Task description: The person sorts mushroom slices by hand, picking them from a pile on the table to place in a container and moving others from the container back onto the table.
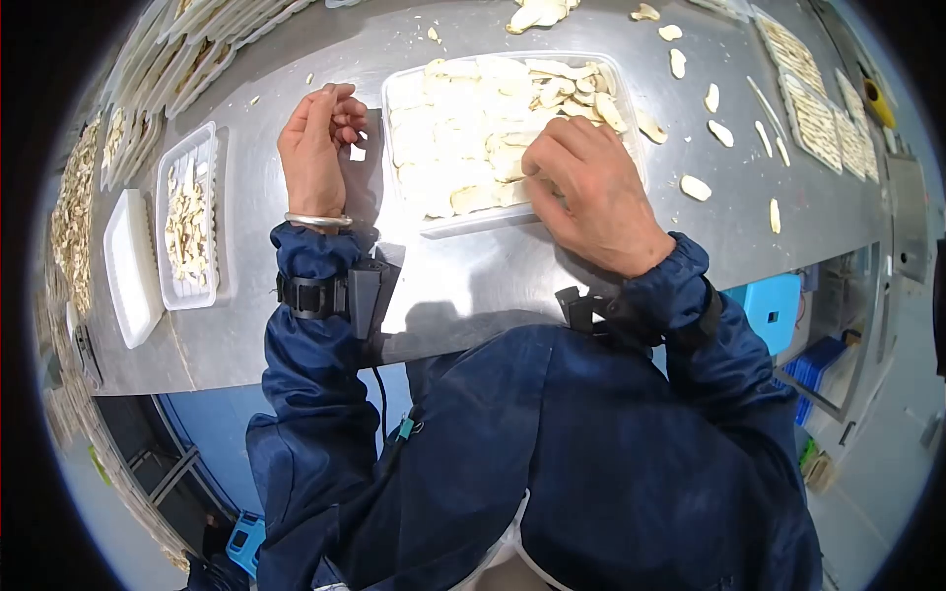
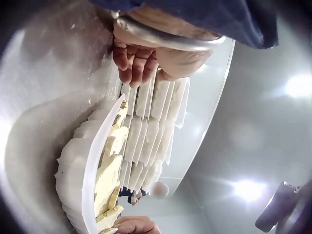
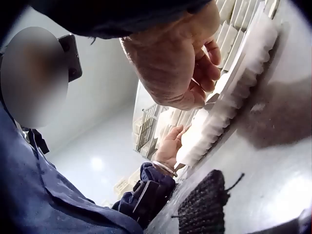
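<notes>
A clear plastic tray (image 1: 473,229) on the metal table holds rows of pale mushroom slices (image 1: 448,128), with a looser heap of slices (image 1: 581,91) in its far right corner. My right hand (image 1: 596,192) bends over the tray's right half, fingers curled down. Between its thumb and fingers, the right wrist view shows the thin edge of a mushroom slice (image 3: 211,99), mostly hidden by the hand. Just left of the tray, my left hand (image 1: 317,138) hovers with loosely curled fingers; nothing shows in them in the left wrist view.
Left stand a tray with small mushroom pieces (image 1: 187,222) and an upturned-looking white tray (image 1: 133,266). Stacked filled trays (image 1: 197,59) rise at the back left. Loose slices (image 1: 695,187) lie scattered to the right, with more filled trays (image 1: 808,103) beyond.
</notes>
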Demonstrator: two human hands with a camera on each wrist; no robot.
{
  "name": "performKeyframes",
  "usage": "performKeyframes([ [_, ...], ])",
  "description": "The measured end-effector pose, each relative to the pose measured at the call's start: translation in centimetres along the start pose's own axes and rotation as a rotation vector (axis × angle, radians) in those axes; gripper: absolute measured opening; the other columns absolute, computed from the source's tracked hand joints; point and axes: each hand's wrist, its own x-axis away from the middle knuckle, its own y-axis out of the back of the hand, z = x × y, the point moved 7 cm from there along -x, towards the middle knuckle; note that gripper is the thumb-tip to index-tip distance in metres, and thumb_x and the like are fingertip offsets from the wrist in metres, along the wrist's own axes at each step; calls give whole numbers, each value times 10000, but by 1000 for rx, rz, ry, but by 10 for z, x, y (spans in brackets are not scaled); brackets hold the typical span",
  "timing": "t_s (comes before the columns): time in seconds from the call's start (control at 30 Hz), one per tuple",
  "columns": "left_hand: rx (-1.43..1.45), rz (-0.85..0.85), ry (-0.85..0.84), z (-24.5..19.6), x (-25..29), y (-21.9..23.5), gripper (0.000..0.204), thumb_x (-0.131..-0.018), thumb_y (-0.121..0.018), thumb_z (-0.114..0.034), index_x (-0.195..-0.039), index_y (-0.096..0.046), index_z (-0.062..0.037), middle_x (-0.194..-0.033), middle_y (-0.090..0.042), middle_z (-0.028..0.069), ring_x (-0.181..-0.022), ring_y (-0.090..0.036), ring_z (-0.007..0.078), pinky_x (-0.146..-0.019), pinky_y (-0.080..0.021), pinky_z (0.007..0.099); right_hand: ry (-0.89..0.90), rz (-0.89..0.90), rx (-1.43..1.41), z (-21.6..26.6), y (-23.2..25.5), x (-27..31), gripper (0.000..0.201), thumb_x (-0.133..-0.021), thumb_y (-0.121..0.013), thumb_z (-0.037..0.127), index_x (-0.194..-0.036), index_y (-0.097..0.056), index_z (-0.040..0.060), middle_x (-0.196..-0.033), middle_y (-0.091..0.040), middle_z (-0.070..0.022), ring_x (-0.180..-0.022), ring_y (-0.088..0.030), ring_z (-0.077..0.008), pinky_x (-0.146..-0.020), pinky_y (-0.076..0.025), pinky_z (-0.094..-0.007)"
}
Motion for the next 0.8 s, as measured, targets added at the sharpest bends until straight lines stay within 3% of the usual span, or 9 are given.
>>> performKeyframes([
  [0.5, -10, 2, -6, 0, 0, 0, 247, -950, -544, -217, -946, -650, 7, -752, -633, 47, -630, -544, 81, -594, -455, 196, -6, 22, 8, 3, 4, 2, 96, -728, -589, 5, -807, -545, 34, -808, -510, -83, -804, -507, -239, -732, -385, -375],
  [0.6, -10, -7, -11, -1, 0, 1, 248, -949, -547, -222, -943, -650, 3, -758, -637, 49, -633, -545, 81, -587, -454, 196, -34, -24, 26, -4, 15, 6, 103, -724, -580, 1, -819, -548, 20, -799, -525, -92, -785, -529, -237, -725, -402, -344],
  [0.7, -9, -52, -43, -8, 1, 4, 246, -948, -546, -223, -936, -651, -1, -766, -640, 52, -651, -551, 85, -599, -446, 201, -327, -73, -341, -25, 27, 22, 74, -768, -539, 13, -839, -557, 10, -777, -548, -72, -738, -538, -204, -711, -415, -293],
  [0.8, -63, -49, -193, -33, 2, 11, 276, -952, -518, -240, -883, -633, 1, -757, -623, 58, -707, -550, 119, -671, -400, 234, -659, -99, -1018, -45, 20, 41, 98, -834, -487, 62, -852, -568, 10, -766, -554, -45, -699, -516, -163, -698, -419, -254],
])
